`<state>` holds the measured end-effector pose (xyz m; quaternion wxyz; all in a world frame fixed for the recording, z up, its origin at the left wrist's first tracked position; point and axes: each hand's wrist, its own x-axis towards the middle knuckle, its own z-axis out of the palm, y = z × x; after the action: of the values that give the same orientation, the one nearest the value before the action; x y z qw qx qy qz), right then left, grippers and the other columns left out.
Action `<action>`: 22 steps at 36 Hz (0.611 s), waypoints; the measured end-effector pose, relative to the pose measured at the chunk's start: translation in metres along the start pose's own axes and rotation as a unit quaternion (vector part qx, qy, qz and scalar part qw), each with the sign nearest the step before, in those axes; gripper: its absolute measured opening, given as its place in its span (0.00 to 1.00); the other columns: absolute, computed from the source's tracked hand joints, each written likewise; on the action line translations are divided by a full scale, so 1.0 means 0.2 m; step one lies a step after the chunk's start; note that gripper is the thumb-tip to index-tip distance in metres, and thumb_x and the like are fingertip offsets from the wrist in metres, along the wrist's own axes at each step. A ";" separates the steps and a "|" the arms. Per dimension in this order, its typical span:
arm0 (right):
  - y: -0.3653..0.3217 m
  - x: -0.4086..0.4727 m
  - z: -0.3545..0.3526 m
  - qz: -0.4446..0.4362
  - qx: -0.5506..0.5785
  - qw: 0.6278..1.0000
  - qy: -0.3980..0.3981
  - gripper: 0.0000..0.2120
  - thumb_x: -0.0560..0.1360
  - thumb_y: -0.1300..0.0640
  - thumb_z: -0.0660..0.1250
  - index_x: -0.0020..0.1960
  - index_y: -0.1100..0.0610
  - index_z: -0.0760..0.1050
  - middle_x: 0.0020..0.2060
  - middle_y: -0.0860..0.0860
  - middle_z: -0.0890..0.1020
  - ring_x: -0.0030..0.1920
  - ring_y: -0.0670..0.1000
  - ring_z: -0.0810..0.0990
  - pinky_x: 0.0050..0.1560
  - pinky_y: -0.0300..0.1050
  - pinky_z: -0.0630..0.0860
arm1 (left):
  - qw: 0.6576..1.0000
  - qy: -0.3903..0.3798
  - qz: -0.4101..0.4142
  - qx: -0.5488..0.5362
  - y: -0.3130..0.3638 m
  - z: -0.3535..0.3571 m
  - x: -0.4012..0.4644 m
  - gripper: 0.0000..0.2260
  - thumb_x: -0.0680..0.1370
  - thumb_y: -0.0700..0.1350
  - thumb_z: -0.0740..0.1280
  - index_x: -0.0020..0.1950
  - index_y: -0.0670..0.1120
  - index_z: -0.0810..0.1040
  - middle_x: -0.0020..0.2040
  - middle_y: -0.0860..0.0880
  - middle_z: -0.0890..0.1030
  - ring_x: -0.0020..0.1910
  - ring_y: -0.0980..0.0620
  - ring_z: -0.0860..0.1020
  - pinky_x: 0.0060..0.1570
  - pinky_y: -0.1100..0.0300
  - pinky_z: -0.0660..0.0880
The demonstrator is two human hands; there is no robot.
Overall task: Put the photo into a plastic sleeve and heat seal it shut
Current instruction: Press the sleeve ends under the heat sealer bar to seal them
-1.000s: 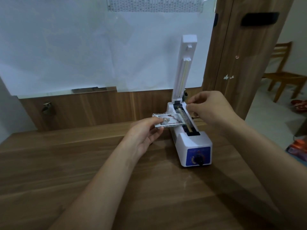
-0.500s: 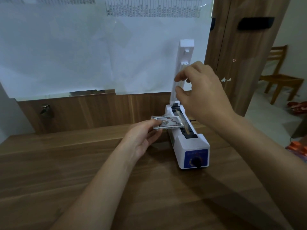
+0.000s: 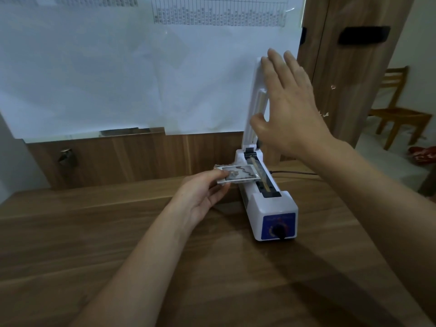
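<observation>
Big white paper sheets (image 3: 118,67) cover the wall behind a wooden table (image 3: 118,244). On it sits a white heat sealer (image 3: 271,208), its arm (image 3: 256,102) standing straight up. Right hand (image 3: 287,107) is spread flat against that arm, holding nothing. Left hand (image 3: 200,197) pinches the sleeved photo (image 3: 238,176), its edge lying across the sealing strip.

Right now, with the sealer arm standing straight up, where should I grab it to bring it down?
Take the sealer arm near its top free end, from its right side where the right hand already is. It stands upright, hinged at the base's far end, so the tip probably gives the most leverage, well above the sleeved photo.
</observation>
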<state>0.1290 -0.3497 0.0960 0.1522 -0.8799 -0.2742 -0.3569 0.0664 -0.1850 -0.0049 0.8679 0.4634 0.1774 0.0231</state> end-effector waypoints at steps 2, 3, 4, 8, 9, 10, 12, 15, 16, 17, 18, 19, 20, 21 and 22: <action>0.00 -0.01 0.00 -0.001 0.011 1.000 0.015 0.39 0.78 0.55 0.65 0.83 0.59 0.51 0.84 0.56 0.53 0.83 0.59 0.46 0.82 0.59 0.46 | 1.000 0.001 0.000 -0.001 0.00 0.00 0.00 0.02 0.76 0.32 0.73 0.48 0.35 0.83 0.50 0.38 0.86 0.48 0.46 0.85 0.30 0.65 0.82; 0.00 -0.02 0.00 -0.002 0.019 1.000 0.024 0.38 0.78 0.55 0.65 0.83 0.59 0.53 0.84 0.56 0.55 0.83 0.58 0.48 0.82 0.59 0.47 | 1.000 0.001 -0.001 -0.001 0.00 0.00 -0.01 0.02 0.76 0.32 0.73 0.48 0.35 0.83 0.50 0.38 0.86 0.49 0.45 0.85 0.30 0.65 0.82; -0.01 -0.03 0.00 -0.004 0.030 0.999 0.036 0.36 0.78 0.55 0.65 0.83 0.60 0.56 0.83 0.56 0.57 0.83 0.58 0.51 0.82 0.58 0.50 | 1.000 0.000 -0.001 0.000 0.00 0.00 -0.01 0.03 0.76 0.32 0.73 0.49 0.35 0.83 0.51 0.37 0.86 0.50 0.45 0.84 0.30 0.65 0.82; -0.01 -0.04 -0.03 -0.014 0.076 0.990 0.117 0.26 0.80 0.54 0.64 0.75 0.61 0.70 0.74 0.58 0.73 0.75 0.57 0.69 0.74 0.50 0.67 | 1.000 0.011 0.001 0.009 0.00 0.01 -0.01 0.03 0.76 0.32 0.73 0.48 0.35 0.83 0.53 0.37 0.86 0.53 0.44 0.85 0.31 0.64 0.82; -0.01 -0.04 -0.04 -0.012 0.086 0.987 0.137 0.23 0.80 0.54 0.64 0.72 0.62 0.74 0.70 0.58 0.77 0.70 0.56 0.73 0.69 0.45 0.70 | 1.000 0.012 0.004 0.010 0.00 0.01 -0.01 0.02 0.76 0.31 0.73 0.48 0.35 0.82 0.54 0.37 0.86 0.52 0.44 0.84 0.30 0.64 0.82; -0.02 -0.04 -0.05 -0.006 0.097 0.983 0.154 0.20 0.80 0.53 0.63 0.68 0.62 0.76 0.65 0.57 0.79 0.65 0.55 0.76 0.64 0.40 0.71 | 1.000 0.012 0.005 0.010 0.00 0.01 -0.01 0.02 0.76 0.31 0.73 0.47 0.36 0.82 0.54 0.37 0.85 0.50 0.45 0.83 0.30 0.64 0.82; -0.02 -0.04 -0.06 0.008 0.125 0.977 0.172 0.16 0.81 0.52 0.62 0.62 0.61 0.79 0.58 0.55 0.81 0.58 0.51 0.78 0.56 0.38 0.73 | 1.000 0.011 0.004 0.010 0.00 0.01 -0.01 0.02 0.76 0.31 0.73 0.47 0.36 0.82 0.54 0.37 0.84 0.48 0.46 0.83 0.29 0.65 0.82; -0.02 -0.04 -0.07 0.027 0.175 0.966 0.186 0.14 0.82 0.51 0.60 0.55 0.59 0.79 0.49 0.51 0.79 0.48 0.47 0.77 0.47 0.43 0.76 | 1.000 0.013 0.003 0.009 0.00 0.01 -0.01 0.03 0.76 0.31 0.73 0.48 0.36 0.82 0.55 0.37 0.84 0.46 0.47 0.83 0.28 0.65 0.81; -0.02 -0.04 -0.07 0.036 0.192 0.962 0.190 0.15 0.83 0.50 0.60 0.52 0.59 0.80 0.46 0.50 0.80 0.45 0.47 0.78 0.45 0.45 0.77 | 1.000 0.014 0.003 0.010 0.00 0.01 -0.01 0.04 0.76 0.31 0.73 0.48 0.36 0.82 0.55 0.36 0.84 0.46 0.47 0.83 0.28 0.65 0.81; -0.02 -0.04 -0.07 0.045 0.208 0.958 0.191 0.18 0.83 0.48 0.59 0.50 0.60 0.80 0.44 0.50 0.81 0.42 0.49 0.78 0.44 0.48 0.77 | 1.000 0.015 0.003 0.010 0.00 0.01 -0.01 0.04 0.75 0.31 0.74 0.49 0.36 0.82 0.56 0.36 0.85 0.46 0.47 0.83 0.28 0.65 0.81; -0.01 -0.04 -0.07 0.053 0.224 0.955 0.189 0.20 0.83 0.47 0.59 0.47 0.61 0.81 0.42 0.53 0.83 0.40 0.52 0.80 0.43 0.53 0.78 | 1.000 0.017 0.003 0.010 0.00 0.01 -0.01 0.04 0.75 0.31 0.74 0.48 0.36 0.82 0.56 0.36 0.85 0.46 0.47 0.83 0.28 0.65 0.81; -0.01 -0.05 -0.07 0.056 0.236 0.952 0.186 0.23 0.84 0.46 0.58 0.45 0.62 0.81 0.39 0.55 0.84 0.39 0.54 0.80 0.42 0.57 0.77 | 1.000 0.019 0.003 0.010 0.00 0.01 -0.01 0.04 0.75 0.31 0.74 0.48 0.36 0.82 0.56 0.36 0.85 0.46 0.47 0.83 0.29 0.65 0.81; -0.01 -0.05 -0.07 0.057 0.244 0.950 0.184 0.24 0.84 0.45 0.58 0.44 0.62 0.82 0.37 0.56 0.84 0.37 0.55 0.80 0.40 0.58 0.77 | 1.000 0.021 0.003 0.012 0.00 0.01 -0.01 0.03 0.75 0.31 0.74 0.48 0.36 0.82 0.55 0.36 0.85 0.46 0.47 0.83 0.28 0.65 0.82; -0.01 -0.05 -0.07 0.057 0.247 0.950 0.184 0.26 0.84 0.44 0.58 0.42 0.62 0.82 0.35 0.56 0.84 0.36 0.55 0.80 0.38 0.58 0.76 | 1.000 0.022 0.003 0.013 0.00 0.01 -0.01 0.03 0.75 0.31 0.74 0.48 0.36 0.82 0.55 0.36 0.85 0.46 0.47 0.83 0.28 0.65 0.82; -0.01 -0.06 -0.07 0.058 0.249 0.949 0.182 0.26 0.84 0.44 0.58 0.40 0.61 0.82 0.33 0.53 0.83 0.34 0.53 0.80 0.37 0.57 0.76 | 1.000 0.022 0.004 0.014 0.00 0.01 -0.01 0.03 0.76 0.31 0.74 0.48 0.36 0.82 0.56 0.36 0.85 0.46 0.47 0.83 0.28 0.65 0.81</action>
<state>0.1130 -0.3583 0.0973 0.4344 -0.7485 -0.2701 -0.4221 0.0649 -0.1867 -0.0033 0.8570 0.4759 0.1947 0.0337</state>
